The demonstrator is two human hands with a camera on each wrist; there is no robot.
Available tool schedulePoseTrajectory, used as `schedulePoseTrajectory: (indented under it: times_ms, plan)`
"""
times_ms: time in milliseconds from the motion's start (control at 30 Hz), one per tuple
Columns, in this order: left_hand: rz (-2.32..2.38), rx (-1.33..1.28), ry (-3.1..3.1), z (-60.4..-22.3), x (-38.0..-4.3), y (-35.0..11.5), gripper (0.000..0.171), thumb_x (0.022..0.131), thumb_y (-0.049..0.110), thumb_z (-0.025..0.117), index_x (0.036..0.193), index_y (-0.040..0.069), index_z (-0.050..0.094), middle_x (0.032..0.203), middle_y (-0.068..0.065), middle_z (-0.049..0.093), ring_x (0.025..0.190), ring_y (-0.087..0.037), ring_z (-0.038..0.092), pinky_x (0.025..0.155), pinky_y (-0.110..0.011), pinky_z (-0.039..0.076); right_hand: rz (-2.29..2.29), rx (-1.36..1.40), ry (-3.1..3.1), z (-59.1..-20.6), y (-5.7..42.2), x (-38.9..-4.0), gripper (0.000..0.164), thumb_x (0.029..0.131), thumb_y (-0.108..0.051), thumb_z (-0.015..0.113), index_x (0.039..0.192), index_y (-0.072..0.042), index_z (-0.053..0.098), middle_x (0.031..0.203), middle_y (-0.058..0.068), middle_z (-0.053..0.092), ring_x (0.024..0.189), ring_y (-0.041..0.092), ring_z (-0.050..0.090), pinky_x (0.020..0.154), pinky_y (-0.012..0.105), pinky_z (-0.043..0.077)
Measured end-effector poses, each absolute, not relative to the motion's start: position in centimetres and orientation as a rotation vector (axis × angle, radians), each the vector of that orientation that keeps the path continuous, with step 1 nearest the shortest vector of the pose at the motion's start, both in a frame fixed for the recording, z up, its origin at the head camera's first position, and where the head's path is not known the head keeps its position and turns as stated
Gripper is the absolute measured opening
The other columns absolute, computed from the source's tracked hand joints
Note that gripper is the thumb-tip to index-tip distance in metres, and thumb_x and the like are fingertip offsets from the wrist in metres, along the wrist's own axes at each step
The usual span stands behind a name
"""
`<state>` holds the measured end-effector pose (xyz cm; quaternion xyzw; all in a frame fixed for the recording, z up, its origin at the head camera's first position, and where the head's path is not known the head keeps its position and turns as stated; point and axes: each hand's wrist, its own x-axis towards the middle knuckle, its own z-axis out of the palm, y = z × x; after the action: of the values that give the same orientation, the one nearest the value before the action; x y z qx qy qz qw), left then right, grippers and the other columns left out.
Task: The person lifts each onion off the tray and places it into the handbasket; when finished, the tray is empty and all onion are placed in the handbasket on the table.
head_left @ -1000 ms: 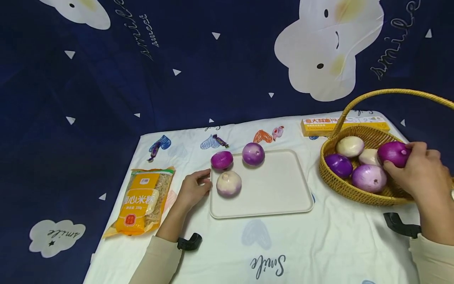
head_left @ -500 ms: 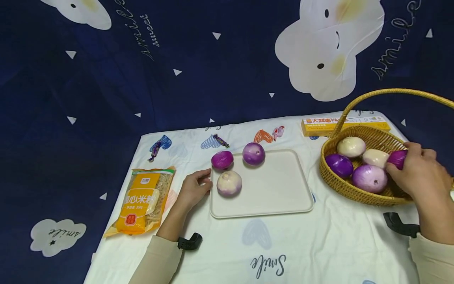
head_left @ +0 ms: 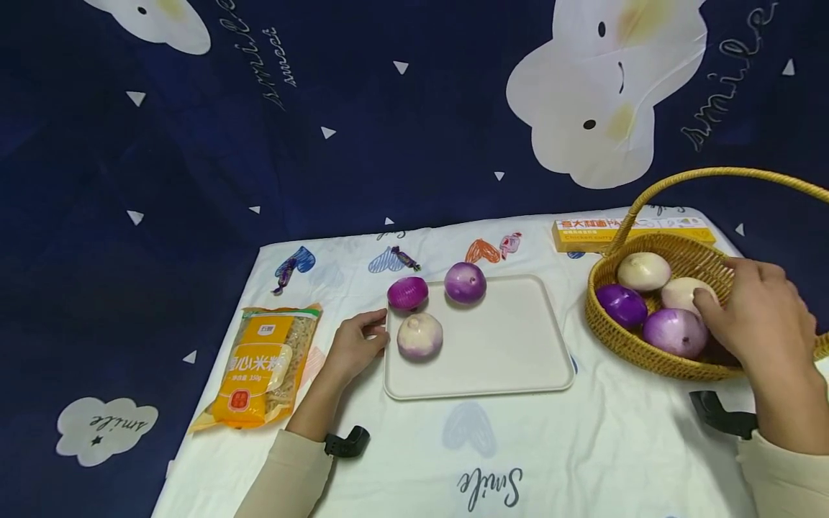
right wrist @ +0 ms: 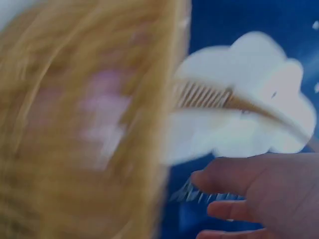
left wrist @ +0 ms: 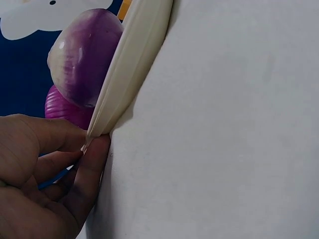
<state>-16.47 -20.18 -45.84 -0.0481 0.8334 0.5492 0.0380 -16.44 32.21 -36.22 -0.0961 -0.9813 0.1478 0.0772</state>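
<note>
The left hand (head_left: 355, 345) pinches the tray (head_left: 495, 345) by its left rim (probably light, stiff). Glossy onions (head_left: 676, 333) in the basket (head_left: 637, 357) look firm, slippery: cup their sides. Over them, the right hand (head_left: 764, 309) has fingers spread, apparently holding nothing.

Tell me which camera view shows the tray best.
The head view: from above it shows the tray's inner surface and nearly all its rim. The left wrist view catches only a strip of its outer side, pinched by the left hand. The right wrist view shows none of it.
</note>
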Motion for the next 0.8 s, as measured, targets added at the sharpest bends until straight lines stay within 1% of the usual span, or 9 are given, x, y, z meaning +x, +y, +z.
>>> schedulePoseTrajectory:
  times_ms: [100, 167, 300, 400, 500, 567, 667, 733, 800]
  plan:
    - [1.682, -0.157, 2.552, -45.8, -16.5, -20.1, 0.046, 0.084, -0.002, 0.064, 0.129, 0.003, 0.058, 0.115, -0.013, 0.063, 0.089, -0.017, 0.061, 0.062, -0.027, 0.060, 0.498, -0.105, -2.843, -35.5, 29.0, -16.6, 0.057, 0.088, -0.033, 0.060, 0.132, 0.001, 0.047, 0.127, 0.033, 0.043, 0.112, 0.053, 0.040, 0.080, 0.070, 0.035]
    - [1.679, -0.160, 2.554, -45.8, -16.6, -20.1, 0.045, 0.084, -0.002, 0.064, 0.129, 0.003, 0.058, 0.115, -0.012, 0.063, 0.089, -0.017, 0.061, 0.062, -0.027, 0.060, 0.547, 0.078, -2.768, -35.4, 26.4, -17.0, 0.049, 0.087, -0.031, 0.063, 0.125, -0.002, 0.054, 0.122, 0.027, 0.052, 0.111, 0.045, 0.046, 0.081, 0.064, 0.039]
    - [1.682, -0.162, 2.544, -46.0, -16.6, -20.2, 0.045, 0.085, -0.002, 0.064, 0.129, 0.004, 0.058, 0.116, -0.011, 0.063, 0.091, -0.018, 0.062, 0.062, -0.028, 0.060, 0.658, 0.438, -2.700, -36.3, 21.1, -18.3, 0.045, 0.085, -0.032, 0.069, 0.123, -0.010, 0.059, 0.120, 0.013, 0.058, 0.107, 0.031, 0.053, 0.079, 0.053, 0.046]
    - [1.689, -0.158, 2.536, -45.9, -16.7, -20.3, 0.045, 0.085, -0.002, 0.064, 0.129, 0.004, 0.058, 0.117, -0.012, 0.063, 0.091, -0.018, 0.062, 0.062, -0.028, 0.060, 0.744, 0.696, -2.692, -37.8, 17.6, -20.2, 0.052, 0.083, -0.034, 0.071, 0.128, -0.013, 0.055, 0.128, 0.008, 0.055, 0.114, 0.027, 0.052, 0.089, 0.049, 0.047]
    - [1.684, -0.155, 2.535, -45.9, -16.6, -20.3, 0.045, 0.085, -0.001, 0.065, 0.129, 0.004, 0.058, 0.117, -0.012, 0.062, 0.091, -0.018, 0.062, 0.062, -0.028, 0.060, 0.784, 0.928, -2.690, -39.7, 14.8, -22.4, 0.062, 0.080, -0.033, 0.076, 0.133, -0.014, 0.050, 0.136, 0.008, 0.048, 0.124, 0.027, 0.045, 0.101, 0.048, 0.042]
    - [1.668, -0.157, 2.547, -45.8, -16.5, -20.3, 0.045, 0.085, -0.001, 0.065, 0.129, 0.005, 0.058, 0.117, -0.011, 0.062, 0.090, -0.018, 0.062, 0.062, -0.027, 0.060, 0.783, 1.047, -2.691, -41.0, 13.2, -23.8, 0.071, 0.077, -0.031, 0.078, 0.137, -0.015, 0.046, 0.143, 0.008, 0.042, 0.132, 0.028, 0.038, 0.109, 0.048, 0.035]
    - [1.652, -0.156, 2.567, -45.8, -16.5, -20.3, 0.044, 0.085, 0.000, 0.065, 0.129, 0.005, 0.059, 0.116, -0.010, 0.063, 0.090, -0.018, 0.062, 0.062, -0.027, 0.060, 0.787, 1.128, -2.708, -42.4, 11.4, -25.3, 0.083, 0.072, -0.029, 0.082, 0.142, -0.017, 0.040, 0.148, 0.009, 0.034, 0.135, 0.030, 0.033, 0.109, 0.050, 0.035]
    - [1.650, -0.156, 2.570, -45.9, -16.5, -20.3, 0.044, 0.086, 0.000, 0.065, 0.128, 0.006, 0.059, 0.116, -0.009, 0.063, 0.090, -0.018, 0.062, 0.062, -0.027, 0.060, 0.826, 1.134, -2.730, -43.0, 10.6, -25.9, 0.088, 0.070, -0.027, 0.085, 0.143, -0.019, 0.037, 0.147, 0.009, 0.033, 0.133, 0.029, 0.036, 0.107, 0.051, 0.038]
    - [1.654, -0.155, 2.566, -45.9, -16.5, -20.3, 0.043, 0.086, 0.000, 0.065, 0.128, 0.006, 0.059, 0.116, -0.009, 0.063, 0.090, -0.018, 0.062, 0.062, -0.027, 0.060, 0.839, 1.128, -2.759, -43.5, 10.0, -26.3, 0.089, 0.070, -0.026, 0.085, 0.143, -0.020, 0.036, 0.142, 0.009, 0.038, 0.127, 0.028, 0.044, 0.101, 0.050, 0.044]
